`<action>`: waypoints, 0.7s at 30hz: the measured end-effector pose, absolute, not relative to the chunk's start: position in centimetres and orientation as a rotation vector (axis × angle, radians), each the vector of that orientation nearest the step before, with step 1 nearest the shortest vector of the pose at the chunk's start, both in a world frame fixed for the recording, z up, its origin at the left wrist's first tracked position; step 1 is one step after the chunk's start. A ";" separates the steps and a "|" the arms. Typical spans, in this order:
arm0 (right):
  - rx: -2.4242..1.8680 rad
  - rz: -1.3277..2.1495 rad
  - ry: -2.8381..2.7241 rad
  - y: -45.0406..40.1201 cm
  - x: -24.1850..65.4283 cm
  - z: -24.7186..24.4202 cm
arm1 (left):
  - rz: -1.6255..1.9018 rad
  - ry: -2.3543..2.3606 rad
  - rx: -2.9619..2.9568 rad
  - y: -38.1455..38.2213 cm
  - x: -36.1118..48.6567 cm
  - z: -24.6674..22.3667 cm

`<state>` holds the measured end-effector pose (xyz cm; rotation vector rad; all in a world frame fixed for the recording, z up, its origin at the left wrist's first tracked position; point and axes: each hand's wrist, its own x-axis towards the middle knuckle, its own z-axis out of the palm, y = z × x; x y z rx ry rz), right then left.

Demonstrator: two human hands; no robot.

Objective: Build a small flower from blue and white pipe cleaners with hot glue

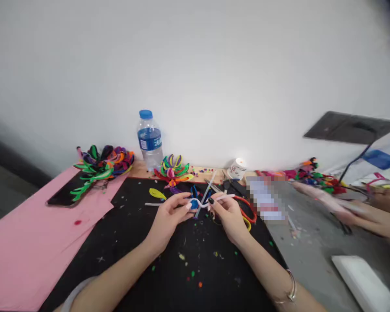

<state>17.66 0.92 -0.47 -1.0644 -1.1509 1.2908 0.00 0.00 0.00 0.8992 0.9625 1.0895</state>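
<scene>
Between my hands runs a curved white pipe cleaner [204, 205], bent around beside a small blue ball-like piece [194, 204]. My left hand [173, 212] pinches the white pipe cleaner near the blue piece, and its straight end sticks out to the left. My right hand [226, 213] grips the other side between thumb and fingers. Just behind my hands stands a multicoloured pipe-cleaner flower [173, 171]. A yellow loop [157, 193] lies to the left of it. Scissors with red-orange handles [249, 212] rest beside my right hand, partly hidden by it.
A water bottle [150, 141] and a paper cup [237, 168] stand by the wall. More pipe-cleaner pieces [107, 162] lie over a phone [65, 190] on pink paper [52, 242]. Scraps dot the black mat [169, 268]. Another person's hands [360, 216] work at right, near a white box [364, 277].
</scene>
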 end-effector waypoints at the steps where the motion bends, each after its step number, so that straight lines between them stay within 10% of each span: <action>1: -1.055 1.289 -1.139 0.9 17.6 -0.3 | 1.074 0.962 0.902 0.1 0.1 0.0; 21: -1.074 1.196 -1.353 0.6 17.7 0.3 | 1.027 1.007 1.194 0.1 0.2 -0.7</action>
